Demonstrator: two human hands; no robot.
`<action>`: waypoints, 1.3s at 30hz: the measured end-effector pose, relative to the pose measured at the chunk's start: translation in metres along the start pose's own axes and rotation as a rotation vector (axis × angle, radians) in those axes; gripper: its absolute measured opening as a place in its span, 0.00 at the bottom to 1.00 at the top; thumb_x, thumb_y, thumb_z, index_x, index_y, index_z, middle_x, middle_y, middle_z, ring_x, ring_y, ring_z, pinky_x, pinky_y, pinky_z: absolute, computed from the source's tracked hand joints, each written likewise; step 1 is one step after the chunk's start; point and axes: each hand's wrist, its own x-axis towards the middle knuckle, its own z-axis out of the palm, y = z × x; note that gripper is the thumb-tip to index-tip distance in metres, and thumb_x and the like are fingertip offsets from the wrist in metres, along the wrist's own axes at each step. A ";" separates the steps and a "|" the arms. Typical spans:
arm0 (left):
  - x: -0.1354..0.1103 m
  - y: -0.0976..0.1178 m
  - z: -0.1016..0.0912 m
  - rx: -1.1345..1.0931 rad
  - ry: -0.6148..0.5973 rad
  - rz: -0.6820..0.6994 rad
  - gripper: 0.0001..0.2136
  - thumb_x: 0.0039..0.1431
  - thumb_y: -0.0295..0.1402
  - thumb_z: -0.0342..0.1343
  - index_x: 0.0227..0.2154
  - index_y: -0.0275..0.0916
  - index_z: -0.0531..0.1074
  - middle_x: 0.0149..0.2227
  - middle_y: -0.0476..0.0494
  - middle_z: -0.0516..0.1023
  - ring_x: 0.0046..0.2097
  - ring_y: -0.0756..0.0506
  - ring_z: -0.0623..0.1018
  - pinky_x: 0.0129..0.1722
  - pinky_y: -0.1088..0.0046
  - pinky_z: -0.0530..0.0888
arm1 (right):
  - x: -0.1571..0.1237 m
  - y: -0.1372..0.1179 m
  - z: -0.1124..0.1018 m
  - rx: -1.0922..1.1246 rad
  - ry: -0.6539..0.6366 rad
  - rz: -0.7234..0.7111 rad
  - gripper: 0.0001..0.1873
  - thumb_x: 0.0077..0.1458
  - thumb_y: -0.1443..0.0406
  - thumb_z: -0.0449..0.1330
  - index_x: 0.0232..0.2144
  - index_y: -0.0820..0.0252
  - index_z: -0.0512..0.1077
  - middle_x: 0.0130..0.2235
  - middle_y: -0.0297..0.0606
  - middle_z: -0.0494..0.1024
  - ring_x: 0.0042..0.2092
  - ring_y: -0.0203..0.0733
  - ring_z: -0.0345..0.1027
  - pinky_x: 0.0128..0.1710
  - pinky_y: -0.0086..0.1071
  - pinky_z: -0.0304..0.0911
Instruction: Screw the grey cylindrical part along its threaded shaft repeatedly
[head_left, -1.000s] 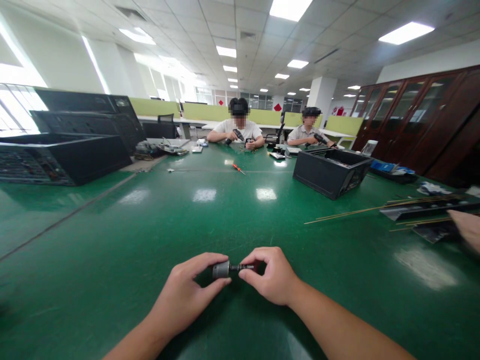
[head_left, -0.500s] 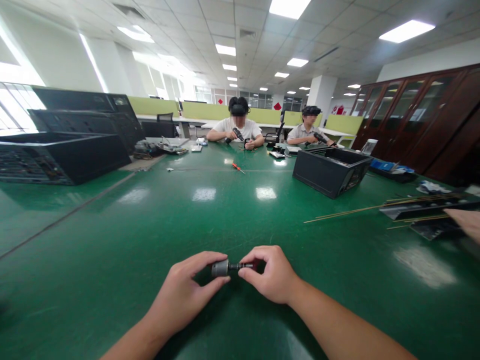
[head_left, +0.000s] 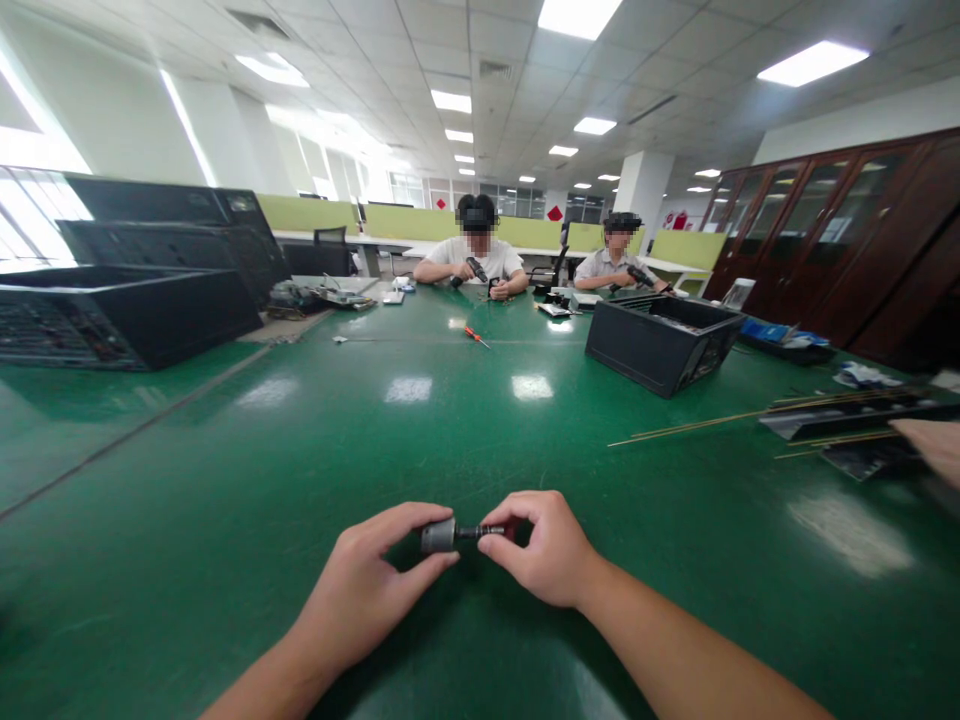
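In the head view a hole saw [head_left: 439, 536], a grey cup with a thin dark shank, lies level between my two hands over the near part of the green table [head_left: 450, 450]. My left hand [head_left: 375, 575] grips the grey cup, thumb below and fingers above. At the other end, the thumb and fingers of my right hand [head_left: 544, 550] pinch the shank [head_left: 491, 531]. Part of the shank shows bare between the hands. My fingers cover some of the cup's edge.
A red screwdriver [head_left: 475, 337] lies farther up the table. Dark computer cases stand at left [head_left: 180, 315] and right [head_left: 652, 345]. Thin brass-coloured rods [head_left: 697, 425] and metal rails lie at right. Two people with drills sit opposite; another hand [head_left: 934, 445] shows at the right edge.
The hole saw has shifted very slightly left, with both hands keeping their hold. The hand at the right edge has moved a little.
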 end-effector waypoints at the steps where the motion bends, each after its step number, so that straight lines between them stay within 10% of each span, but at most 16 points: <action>1: 0.000 0.000 0.000 0.000 0.001 0.000 0.12 0.53 0.37 0.67 0.41 0.47 0.78 0.39 0.52 0.84 0.39 0.46 0.83 0.43 0.75 0.79 | 0.000 0.000 0.000 0.001 0.000 0.002 0.04 0.49 0.66 0.67 0.29 0.60 0.81 0.26 0.34 0.78 0.28 0.37 0.70 0.29 0.27 0.61; 39: 0.000 0.001 -0.002 0.000 -0.015 -0.039 0.12 0.53 0.39 0.65 0.41 0.45 0.79 0.39 0.48 0.84 0.40 0.44 0.83 0.44 0.71 0.80 | 0.001 -0.001 -0.004 0.007 0.000 0.019 0.04 0.49 0.67 0.65 0.29 0.61 0.80 0.25 0.35 0.77 0.28 0.37 0.70 0.30 0.27 0.63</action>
